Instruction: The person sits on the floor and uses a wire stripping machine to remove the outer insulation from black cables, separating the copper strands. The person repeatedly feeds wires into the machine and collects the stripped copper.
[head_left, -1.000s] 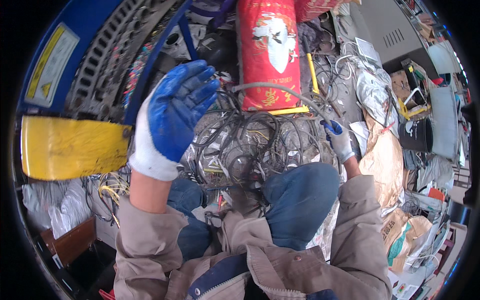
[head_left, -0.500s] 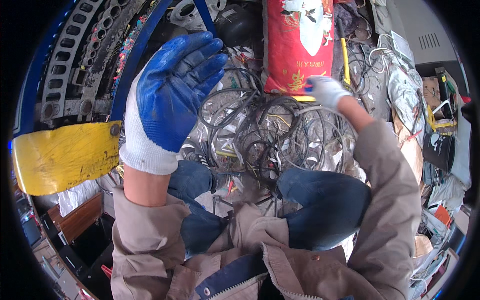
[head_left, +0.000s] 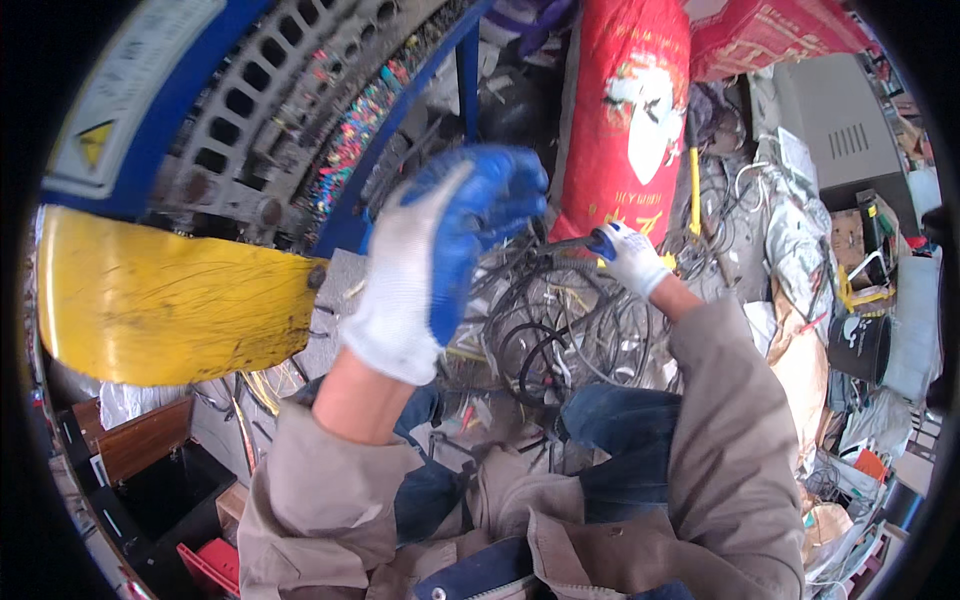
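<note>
My right hand [head_left: 630, 257], in a white and blue work glove, is closed on a black cable [head_left: 566, 244] at the lower end of a red printed sack [head_left: 610, 170]. The cable's dark end runs left from my fingers. Below it, a tangle of black and grey cables [head_left: 545, 345] lies loose on the littered floor. My left hand [head_left: 450, 250], gloved the same way, is raised in front of the blue machine frame. Its fingers are bent but apart from the thumb, and nothing shows in it. Motion blurs it slightly.
At the left stands a blue machine with a slotted metal bar, colourful scraps [head_left: 365, 140] and a curved yellow guard [head_left: 170, 300]. A black box [head_left: 165, 490] with a brown panel sits below. Bags and sheets [head_left: 800, 220] crowd the right side, near a grey cabinet [head_left: 840, 120].
My right hand has closed on a black cable by the sack. My left hand has turned from palm-up and moved right and lower, its fingers bending. The view has shifted left.
</note>
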